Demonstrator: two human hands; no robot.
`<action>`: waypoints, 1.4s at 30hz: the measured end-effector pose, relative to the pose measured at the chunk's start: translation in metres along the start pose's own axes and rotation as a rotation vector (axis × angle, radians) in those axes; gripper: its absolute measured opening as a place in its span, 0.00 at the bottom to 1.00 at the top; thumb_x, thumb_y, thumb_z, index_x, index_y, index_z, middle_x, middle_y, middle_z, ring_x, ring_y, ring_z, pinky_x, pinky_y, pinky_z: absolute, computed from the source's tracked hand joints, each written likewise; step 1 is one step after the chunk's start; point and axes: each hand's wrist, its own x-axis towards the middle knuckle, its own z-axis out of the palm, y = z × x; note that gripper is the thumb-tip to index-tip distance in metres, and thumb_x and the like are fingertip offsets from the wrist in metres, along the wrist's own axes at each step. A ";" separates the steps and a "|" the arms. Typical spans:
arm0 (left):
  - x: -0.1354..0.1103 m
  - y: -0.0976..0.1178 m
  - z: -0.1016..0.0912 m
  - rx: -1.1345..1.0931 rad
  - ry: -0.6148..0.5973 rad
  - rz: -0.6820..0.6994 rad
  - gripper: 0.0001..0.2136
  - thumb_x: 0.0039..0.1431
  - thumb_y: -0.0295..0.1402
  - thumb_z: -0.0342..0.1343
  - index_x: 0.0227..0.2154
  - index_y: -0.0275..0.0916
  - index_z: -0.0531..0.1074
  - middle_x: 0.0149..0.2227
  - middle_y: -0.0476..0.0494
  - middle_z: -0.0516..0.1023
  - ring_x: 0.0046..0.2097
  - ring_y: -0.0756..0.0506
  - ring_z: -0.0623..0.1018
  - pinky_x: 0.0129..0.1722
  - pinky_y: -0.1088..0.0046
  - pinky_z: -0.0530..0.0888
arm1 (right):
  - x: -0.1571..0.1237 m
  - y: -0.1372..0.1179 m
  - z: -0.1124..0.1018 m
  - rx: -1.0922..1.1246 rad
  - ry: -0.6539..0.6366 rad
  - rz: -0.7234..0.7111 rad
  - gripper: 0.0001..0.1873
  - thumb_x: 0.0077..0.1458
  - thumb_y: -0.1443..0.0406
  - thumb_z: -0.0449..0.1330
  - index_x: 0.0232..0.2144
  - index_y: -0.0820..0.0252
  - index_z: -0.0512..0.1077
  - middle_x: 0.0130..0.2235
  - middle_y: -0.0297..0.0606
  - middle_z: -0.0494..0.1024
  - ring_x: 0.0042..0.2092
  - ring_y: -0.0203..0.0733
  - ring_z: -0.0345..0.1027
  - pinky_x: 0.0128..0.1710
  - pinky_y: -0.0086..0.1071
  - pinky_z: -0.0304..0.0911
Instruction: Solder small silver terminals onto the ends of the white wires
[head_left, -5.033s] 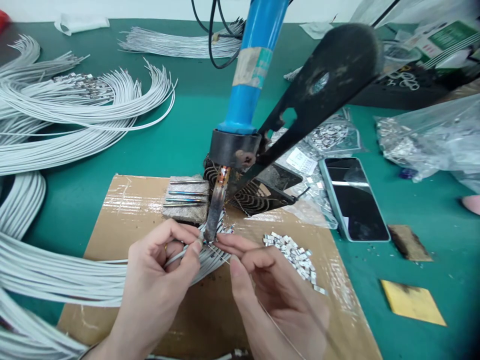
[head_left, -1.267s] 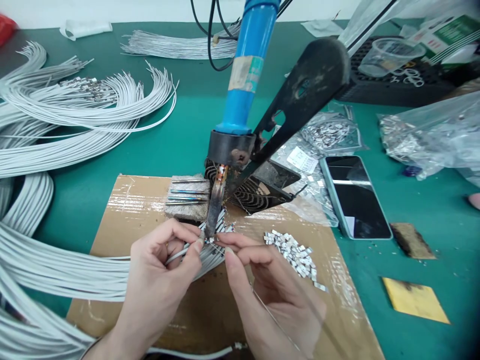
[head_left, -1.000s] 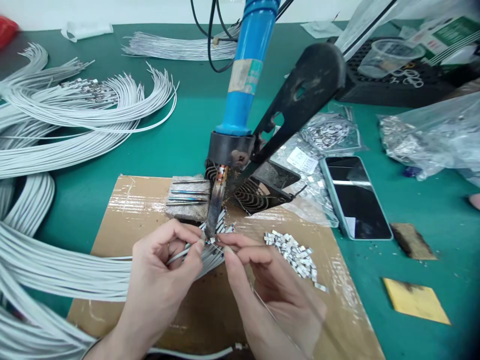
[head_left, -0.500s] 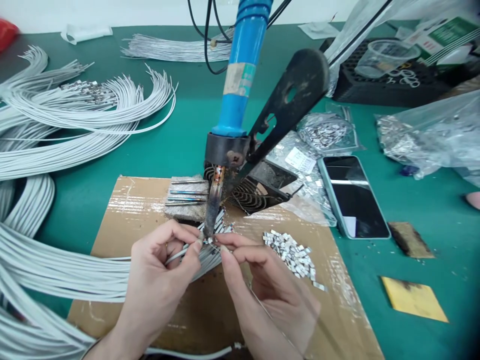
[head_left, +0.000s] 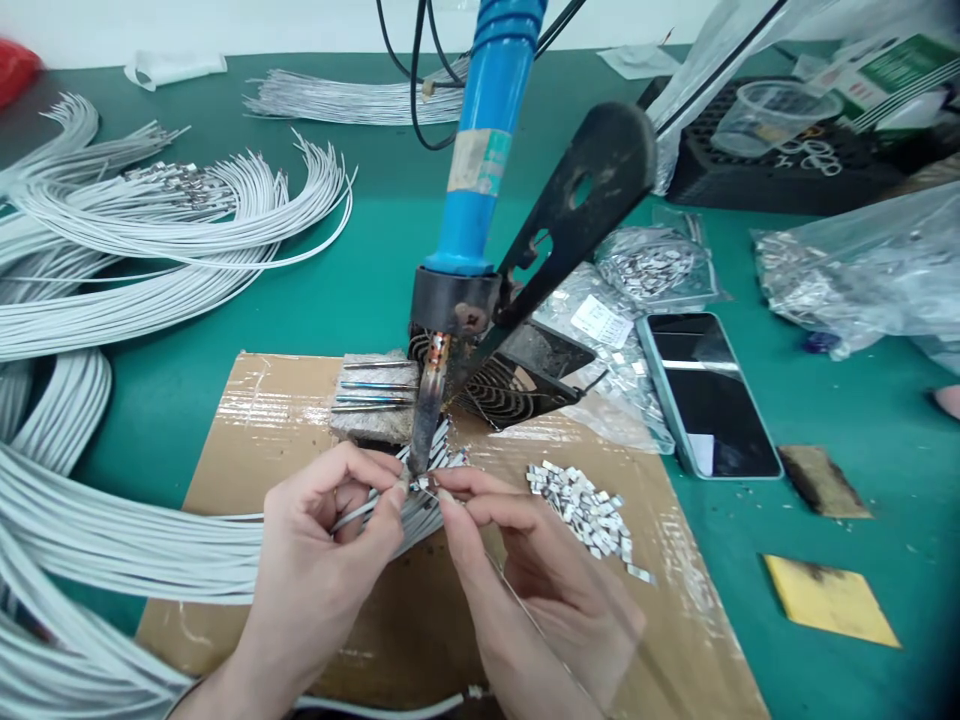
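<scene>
A blue-handled soldering iron (head_left: 480, 190) is clamped in a black stand arm (head_left: 581, 205), its tip pointing down between my hands. My left hand (head_left: 330, 540) is closed, pinching a white cable (head_left: 351, 518) close under the tip. A small metal terminal (head_left: 421, 484) sits at the cable's end, right at the tip. My right hand (head_left: 525, 560) pinches a thin solder wire (head_left: 517, 600), whose end reaches the terminal; the wire trails back across the palm. Behind my fingers lie the ends of a bundle of white cables (head_left: 424, 520). The exact contact point is partly hidden by fingertips.
Under my hands lies a cardboard sheet (head_left: 247, 420) with a pile of small metal terminals (head_left: 581, 505) at right. White cable bundles (head_left: 150, 545) fill the left. A phone (head_left: 712, 395), a yellow sponge (head_left: 829, 600) and bags of metal parts (head_left: 652, 262) are to the right.
The right fingertips and the solder wire have shifted very slightly at the terminal. My left hand keeps its pinch on the cable, nearly still.
</scene>
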 end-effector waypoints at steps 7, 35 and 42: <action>0.005 -0.002 -0.003 0.077 -0.060 0.083 0.06 0.50 0.24 0.68 0.22 0.37 0.79 0.29 0.48 0.83 0.26 0.53 0.76 0.24 0.84 0.70 | -0.001 0.001 0.001 -0.032 0.026 -0.025 0.09 0.61 0.71 0.68 0.30 0.55 0.77 0.39 0.35 0.87 0.39 0.38 0.82 0.39 0.27 0.75; 0.004 -0.007 -0.011 0.077 -0.088 0.082 0.06 0.52 0.23 0.67 0.24 0.38 0.79 0.31 0.50 0.82 0.24 0.57 0.73 0.23 0.87 0.68 | 0.000 0.004 0.004 0.010 0.017 -0.014 0.08 0.62 0.71 0.67 0.30 0.55 0.77 0.39 0.36 0.86 0.41 0.41 0.82 0.42 0.31 0.75; 0.001 -0.007 -0.006 0.067 -0.025 0.100 0.06 0.56 0.24 0.65 0.25 0.40 0.81 0.32 0.48 0.83 0.28 0.52 0.76 0.24 0.82 0.68 | 0.000 0.006 0.004 0.026 0.007 -0.042 0.09 0.61 0.73 0.67 0.33 0.54 0.78 0.41 0.31 0.87 0.42 0.35 0.81 0.45 0.27 0.74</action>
